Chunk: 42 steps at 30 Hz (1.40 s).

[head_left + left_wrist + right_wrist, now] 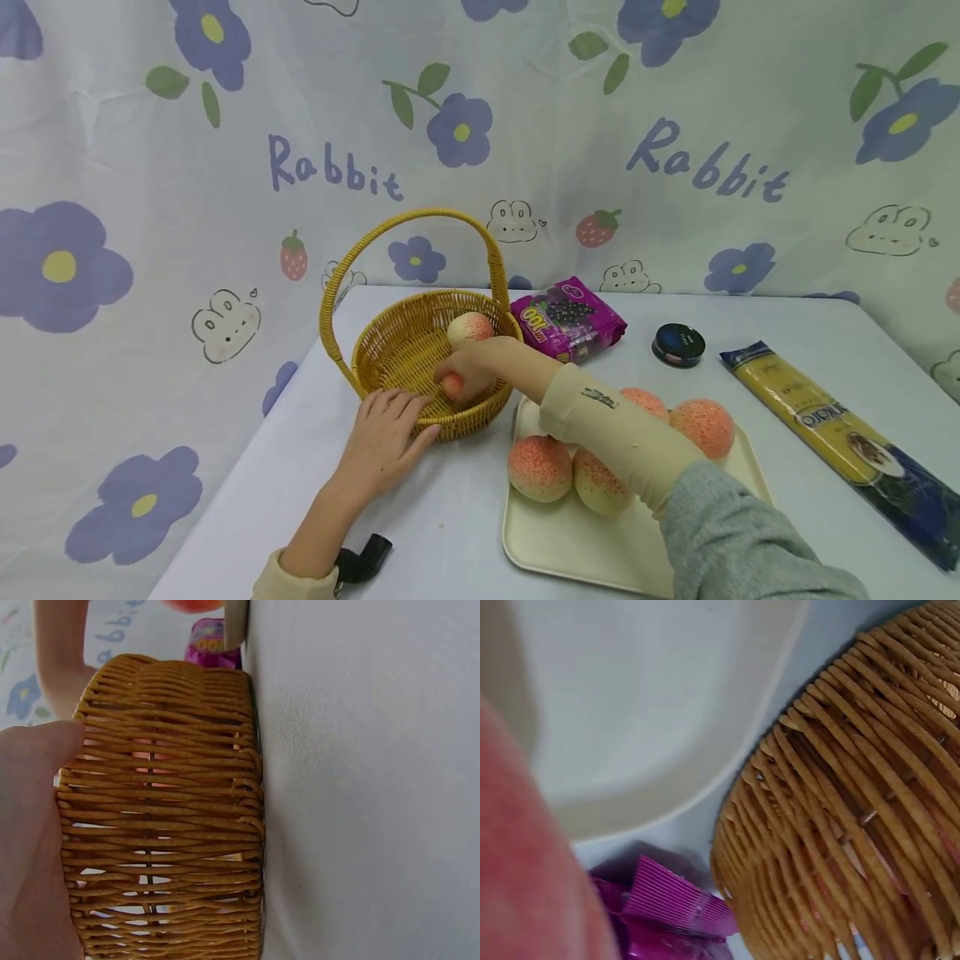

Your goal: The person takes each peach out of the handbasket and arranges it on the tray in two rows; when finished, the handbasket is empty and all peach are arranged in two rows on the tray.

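Note:
My right hand point(476, 367) reaches down into the yellow wicker basket point(431, 429) and grips a peach point(452, 385), mostly covered by the fingers. Another pink-and-cream peach point(471, 327) lies in the basket beyond that hand. At the basket's near left side, my left hand point(386, 442) rests on the rim with its fingers fairly straight. In the left wrist view, the left hand point(30, 840) touches the top of the woven wall point(161, 802). Several peaches point(540, 468) sit on a cream tray point(555, 554), partly behind my right sleeve.
A purple snack bag point(573, 321) lies just right of the basket. Farther right are a round black tin point(678, 344) and a long yellow-and-blue packet point(840, 442). The basket's tall handle point(420, 214) arches above it. A patterned cloth point(480, 125) hangs behind the table.

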Tool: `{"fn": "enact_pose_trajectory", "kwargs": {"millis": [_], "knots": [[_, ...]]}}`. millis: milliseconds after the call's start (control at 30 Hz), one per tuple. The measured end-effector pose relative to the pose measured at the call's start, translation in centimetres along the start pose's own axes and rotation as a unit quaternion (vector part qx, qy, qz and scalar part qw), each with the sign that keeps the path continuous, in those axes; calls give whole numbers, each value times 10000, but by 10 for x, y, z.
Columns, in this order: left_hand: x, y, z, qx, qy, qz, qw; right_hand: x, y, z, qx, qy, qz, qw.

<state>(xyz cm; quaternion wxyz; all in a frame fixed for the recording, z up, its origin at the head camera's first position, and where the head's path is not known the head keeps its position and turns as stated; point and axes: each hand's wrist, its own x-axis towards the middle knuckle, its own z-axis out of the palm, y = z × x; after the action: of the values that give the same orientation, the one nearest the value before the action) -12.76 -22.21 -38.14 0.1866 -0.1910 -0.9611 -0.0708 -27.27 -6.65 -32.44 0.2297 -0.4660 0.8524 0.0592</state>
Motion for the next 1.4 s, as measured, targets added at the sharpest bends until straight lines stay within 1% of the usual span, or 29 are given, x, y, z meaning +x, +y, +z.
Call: {"fn": "enact_pose_trajectory", "kwargs": {"millis": [67, 133, 267, 400, 500, 567, 733, 1000, 1233, 1400], "knots": [[0, 0, 0, -17, -8, -4, 10000, -1, 3, 1, 20, 65, 2, 10000], [0, 0, 0, -34, -13, -5, 10000, -2, 7, 2, 13, 144, -82, 9999], [0, 1, 0, -48, -34, 2, 10000, -4, 12, 3, -229, 350, -313, 9986], [0, 0, -1, -50, -69, -35, 10000, -9, 15, 1, -262, 531, -360, 9976], [1, -1, -1, -64, -60, -57, 9999, -13, 15, -3, -307, 787, -436, 9955], [1, -2, -2, -94, -46, -52, 9999, -16, 14, -7, -451, 995, -559, 9924], [1, 0, -1, -103, -83, -34, 9999, -26, 10, -14, -648, 1268, -722, 9872], [1, 1, -1, -81, -93, -35, 9999, -38, 10, -18, -635, 1585, -618, 9834], [2, 1, -1, -101, -80, -33, 9999, -47, 13, -22, -683, 1940, -671, 9763], [0, 1, -1, -84, -112, -57, 9999, -59, 12, -24, -642, 2036, -651, 9748]]}}
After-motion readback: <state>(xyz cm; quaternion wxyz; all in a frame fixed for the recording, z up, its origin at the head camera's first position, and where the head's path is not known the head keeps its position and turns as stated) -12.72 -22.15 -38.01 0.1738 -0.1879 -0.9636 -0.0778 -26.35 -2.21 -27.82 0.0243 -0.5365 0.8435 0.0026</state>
